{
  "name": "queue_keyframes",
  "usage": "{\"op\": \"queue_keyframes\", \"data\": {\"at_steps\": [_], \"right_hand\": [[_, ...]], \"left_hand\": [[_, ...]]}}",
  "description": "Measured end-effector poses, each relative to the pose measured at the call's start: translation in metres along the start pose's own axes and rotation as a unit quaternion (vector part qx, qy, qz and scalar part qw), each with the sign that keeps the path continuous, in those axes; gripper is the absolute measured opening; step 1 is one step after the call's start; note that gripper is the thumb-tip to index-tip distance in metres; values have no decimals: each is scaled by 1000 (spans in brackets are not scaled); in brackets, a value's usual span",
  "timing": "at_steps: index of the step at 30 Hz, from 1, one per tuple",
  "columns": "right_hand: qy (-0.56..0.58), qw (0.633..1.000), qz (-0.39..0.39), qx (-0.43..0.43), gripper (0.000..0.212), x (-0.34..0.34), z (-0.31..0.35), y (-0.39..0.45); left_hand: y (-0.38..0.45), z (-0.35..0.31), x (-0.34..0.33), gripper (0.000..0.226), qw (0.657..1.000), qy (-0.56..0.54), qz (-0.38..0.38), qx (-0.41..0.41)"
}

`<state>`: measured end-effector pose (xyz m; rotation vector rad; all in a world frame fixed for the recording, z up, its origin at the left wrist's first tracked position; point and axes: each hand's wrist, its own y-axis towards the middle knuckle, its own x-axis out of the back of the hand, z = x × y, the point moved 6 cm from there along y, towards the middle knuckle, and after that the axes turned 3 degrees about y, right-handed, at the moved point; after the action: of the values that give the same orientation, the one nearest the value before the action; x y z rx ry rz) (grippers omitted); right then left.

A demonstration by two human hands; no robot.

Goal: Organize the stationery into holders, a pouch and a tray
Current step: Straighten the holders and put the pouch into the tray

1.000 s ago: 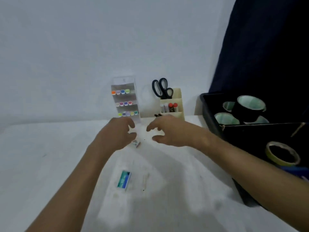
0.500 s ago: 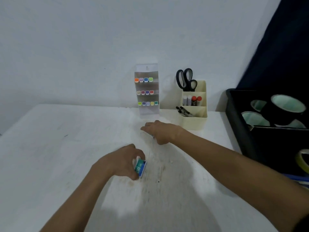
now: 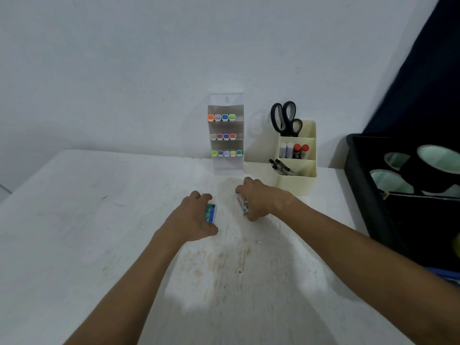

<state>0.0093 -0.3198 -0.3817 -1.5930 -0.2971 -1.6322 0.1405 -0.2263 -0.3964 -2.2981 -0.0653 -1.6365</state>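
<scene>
My left hand (image 3: 193,217) grips a small teal box (image 3: 210,213), fingers curled round it, low over the white table (image 3: 74,220). My right hand (image 3: 258,200) pinches a second small box (image 3: 242,204), red and white, just beside the first. Behind them: clear marker holder (image 3: 226,131), cream organizer (image 3: 296,165) with scissors (image 3: 285,118). Black tray (image 3: 361,185) with tape rolls on the right.

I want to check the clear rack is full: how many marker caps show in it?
13 in the clear rack: four on the top tier, four on the middle tier, five on the bottom tier. None looks hidden.
</scene>
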Motion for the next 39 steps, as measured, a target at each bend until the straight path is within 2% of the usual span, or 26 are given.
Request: {"op": "queue_keyframes", "data": {"at_steps": [2, 4, 9, 14, 18, 23, 29, 34, 39], "right_hand": [[35, 999, 2, -33, 87, -2, -4, -8], [90, 993, -10, -72, 84, -7, -9, -17], [223, 958, -124, -133, 68, -27, -4, -32], [249, 934, -227, -123, 35, -31, -2, -33], [287, 906, -286, -118, 32, -21, -1, -27], [324, 862, -378, -91, 35, 12, 3, -11], [302, 865, -392, -83, 33, 16, -4, 19], [280, 877, -380, -93, 33, 6, -11, 36], [260, 887, -372, -81, 37, 6, -12, 44]], "left_hand": [[-9, 4, -5, 94, 998, -52, -30, 29], [-22, 8, -12, 92, 990, -102, -71, 63], [-32, 6, -22, 72, 965, -137, -203, 96], [-22, 1, -23, 50, 957, -154, -226, 94], [-4, -10, -4, 40, 953, -160, -237, 95], [33, -23, 29, 36, 942, -155, -290, 61], [77, -22, 33, 34, 945, -152, -288, 32], [91, -18, 27, 35, 948, -149, -278, 37], [100, -15, 25, 33, 957, -145, -250, 6]]}}
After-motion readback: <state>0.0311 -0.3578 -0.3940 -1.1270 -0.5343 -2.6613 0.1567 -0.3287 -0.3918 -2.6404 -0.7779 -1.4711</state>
